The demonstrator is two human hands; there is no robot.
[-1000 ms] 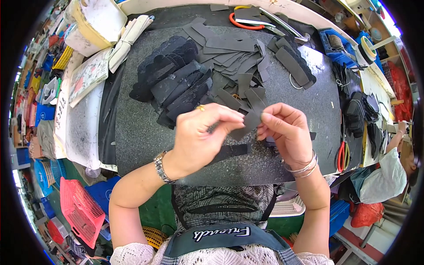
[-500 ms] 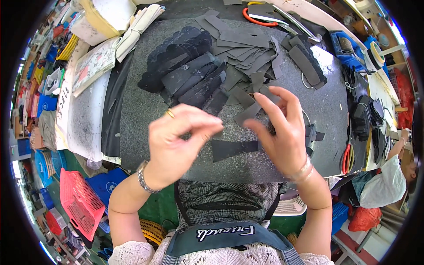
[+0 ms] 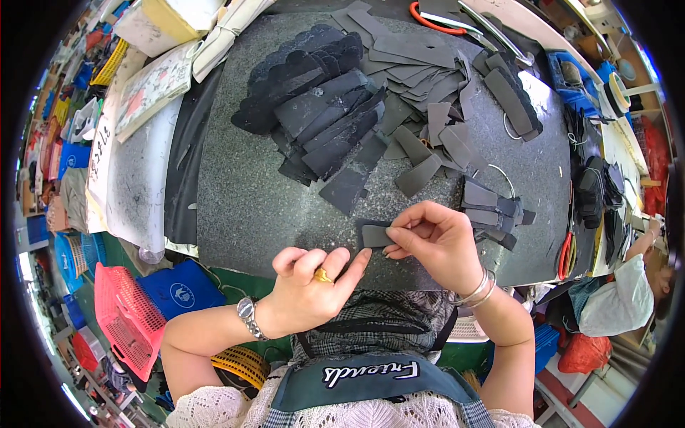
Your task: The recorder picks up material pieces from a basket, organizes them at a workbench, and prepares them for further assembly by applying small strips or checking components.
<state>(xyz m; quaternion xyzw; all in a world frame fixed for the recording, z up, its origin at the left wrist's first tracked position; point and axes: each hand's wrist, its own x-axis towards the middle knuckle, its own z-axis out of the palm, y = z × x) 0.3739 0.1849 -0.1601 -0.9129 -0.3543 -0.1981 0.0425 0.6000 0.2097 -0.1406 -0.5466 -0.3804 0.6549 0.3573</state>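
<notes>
Near the front edge of the dark speckled work board (image 3: 235,207), a small grey strip (image 3: 376,236) lies over a slightly larger black piece (image 3: 362,227). The thumb and fingers of my right hand (image 3: 435,242) pinch the strip's right end. My left hand (image 3: 314,282), with a ring on one finger, has its fingers loosely bent and apart. One of its fingertips touches the lower left corner of the strip; it grips nothing. Just beyond lie loose grey strips (image 3: 419,175) and a stack of black pieces (image 3: 332,139). My fingers hide part of the strip's right end.
Scalloped black pieces (image 3: 285,89) and a heap of grey cut pieces (image 3: 421,68) cover the back. More stacked pieces (image 3: 492,207) lie right of my hand. Orange-handled scissors (image 3: 435,21) rest at the far edge. A pink basket (image 3: 125,321) stands left; another person (image 3: 621,292) is at right.
My right hand has come down toward the front edge and now pinches a grey strip over the black piece. My left hand has lowered to the strip's left corner.
</notes>
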